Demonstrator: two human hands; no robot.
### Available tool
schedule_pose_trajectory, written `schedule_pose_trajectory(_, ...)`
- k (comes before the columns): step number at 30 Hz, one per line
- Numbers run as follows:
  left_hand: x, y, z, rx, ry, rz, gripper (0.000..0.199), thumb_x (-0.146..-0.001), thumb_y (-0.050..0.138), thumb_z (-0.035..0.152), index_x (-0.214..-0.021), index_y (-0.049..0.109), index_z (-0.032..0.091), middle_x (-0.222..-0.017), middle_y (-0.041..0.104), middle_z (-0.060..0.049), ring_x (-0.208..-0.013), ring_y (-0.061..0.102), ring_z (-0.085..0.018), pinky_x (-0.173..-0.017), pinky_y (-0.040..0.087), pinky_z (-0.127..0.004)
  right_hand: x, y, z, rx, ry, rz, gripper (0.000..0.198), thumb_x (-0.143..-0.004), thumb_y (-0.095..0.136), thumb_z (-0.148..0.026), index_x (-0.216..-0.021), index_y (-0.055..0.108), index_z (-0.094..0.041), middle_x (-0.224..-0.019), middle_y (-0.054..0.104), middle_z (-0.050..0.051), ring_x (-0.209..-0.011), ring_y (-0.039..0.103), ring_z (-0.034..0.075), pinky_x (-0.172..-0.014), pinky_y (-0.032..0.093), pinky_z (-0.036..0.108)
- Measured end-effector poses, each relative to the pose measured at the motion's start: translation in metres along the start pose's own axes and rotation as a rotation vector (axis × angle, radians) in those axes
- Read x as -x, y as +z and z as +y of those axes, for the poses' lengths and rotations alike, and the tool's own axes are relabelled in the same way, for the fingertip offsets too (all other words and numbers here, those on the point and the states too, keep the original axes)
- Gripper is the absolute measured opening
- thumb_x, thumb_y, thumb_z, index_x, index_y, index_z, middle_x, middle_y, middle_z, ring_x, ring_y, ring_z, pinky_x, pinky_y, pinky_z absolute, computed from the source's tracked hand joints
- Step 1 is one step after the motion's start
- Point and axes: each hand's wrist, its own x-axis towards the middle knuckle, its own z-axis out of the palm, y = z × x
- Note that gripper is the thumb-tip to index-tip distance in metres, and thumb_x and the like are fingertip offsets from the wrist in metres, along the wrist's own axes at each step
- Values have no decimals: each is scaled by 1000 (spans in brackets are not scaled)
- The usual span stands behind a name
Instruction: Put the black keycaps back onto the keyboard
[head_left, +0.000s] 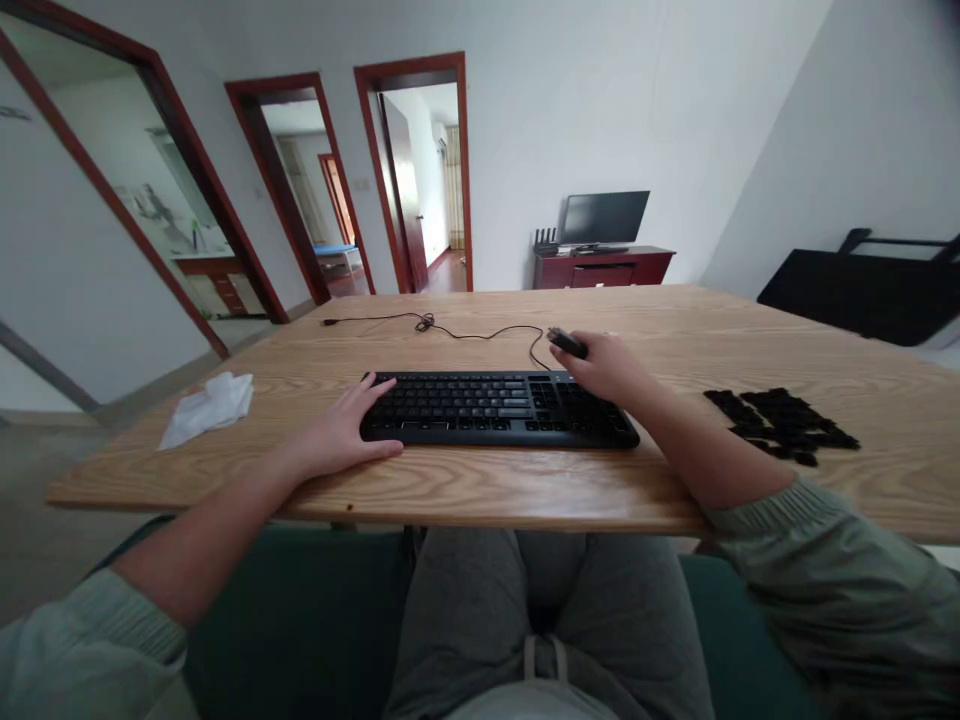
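Note:
A black keyboard [457, 408] lies flat near the table's front edge, its cable running off behind it. My left hand [346, 425] grips its left end, the thumb along the front edge and the fingers reaching over the back corner. My right hand [606, 368] is closed around a short black brush-like tool [568, 343], held above the keyboard's right part. The tool's greyish tip points left and away from me; its exact kind is hard to make out. Keycaps [787, 420] appear to lie in a loose black cluster to the right, beside my forearm.
A crumpled white tissue [208, 408] rests on the left of the wooden table [480, 490]. The keyboard's cable [487, 335] stretches across the back, knotted midway. Beyond the table, a television [606, 217] and a router [545, 240] stand on a red cabinet [546, 272].

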Motion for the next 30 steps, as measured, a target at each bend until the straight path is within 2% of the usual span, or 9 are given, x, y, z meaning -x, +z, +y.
schedule_pose_trajectory(2,1,7,-3,34,12,25,106,-73,62,76,-159,23,27,-167,10,-12,-152,19,-35,-123,24,-51,-2,-1,5,-42,21,54,41,-90,49,-53,-92,70,-19,-85,71,11,-75,62,24,-60,35,30)
schedule_pose_trajectory(7,5,6,7,66,-8,74,104,-75,61,75,-158,23,28,-166,16,-11,-151,24,-33,-123,24,-50,-9,-8,22,-90,103,141,37,-85,54,-51,-88,71,-18,-78,69,10,-74,61,24,-61,36,30)
schedule_pose_trajectory(14,1,8,10,81,-19,84,106,-71,64,76,-158,26,26,-166,19,-12,-151,24,-33,-123,25,-49,-15,-13,31,-82,189,148,37,-82,56,-47,-97,73,-17,-84,71,11,-80,64,27,-65,41,32)
schedule_pose_trajectory(17,0,10,11,72,4,101,104,-72,63,76,-157,28,27,-165,21,-12,-152,22,-33,-124,24,-49,-20,-12,41,-16,241,83,42,-84,54,-46,-107,72,-16,-95,73,15,-88,66,30,-69,44,34)
schedule_pose_trajectory(23,-2,11,18,5,-26,84,101,-74,60,76,-157,30,26,-164,24,-12,-153,20,-33,-123,24,-49,-28,-2,65,170,319,-213,49,-85,54,-42,-122,67,-12,-116,70,21,-102,66,34,-79,48,39)
schedule_pose_trajectory(30,-4,13,27,-43,-50,85,99,-75,56,79,-156,33,27,-164,23,-14,-152,23,-33,-122,27,-47,-31,6,54,217,272,-287,51,-86,52,-44,-123,67,-12,-116,70,21,-105,66,34,-84,50,40)
